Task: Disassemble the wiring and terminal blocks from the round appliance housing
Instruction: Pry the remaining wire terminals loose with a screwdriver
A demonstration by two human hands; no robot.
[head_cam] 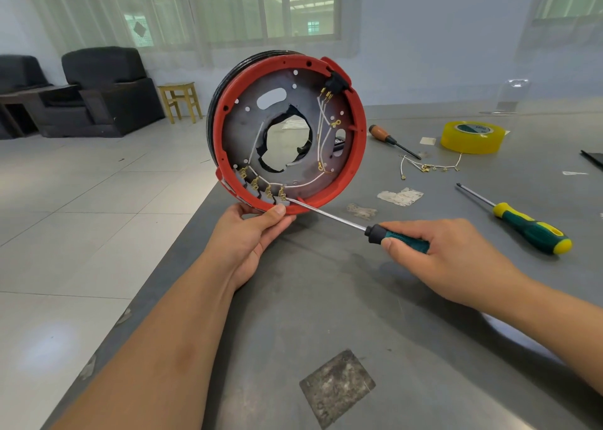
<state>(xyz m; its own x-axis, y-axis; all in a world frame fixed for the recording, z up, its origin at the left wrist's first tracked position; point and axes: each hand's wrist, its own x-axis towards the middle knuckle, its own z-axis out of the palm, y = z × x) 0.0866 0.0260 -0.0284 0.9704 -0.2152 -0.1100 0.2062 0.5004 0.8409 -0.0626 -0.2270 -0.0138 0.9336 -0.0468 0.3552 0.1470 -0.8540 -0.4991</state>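
Observation:
The round housing (357, 149) has a red rim and a grey metal plate with a ragged centre hole, and it stands on edge at the table's left corner. My left hand (253, 230) grips its lower rim, thumb on the red edge. White wires (321, 116) with brass lugs run across the plate to a row of grey terminal blocks (261, 190) at the bottom and a black block (336, 82) at top right. My right hand (434, 250) holds a green-handled screwdriver (329, 216) whose tip touches the rightmost terminal.
On the grey table (326, 299) lie a second green-and-yellow screwdriver (522, 222), an orange-handled screwdriver (391, 141), a yellow tape roll (471, 136), a loose white wire harness (430, 167) and torn tape scraps (399, 196). Tiled floor, a wooden stool and dark armchairs lie left.

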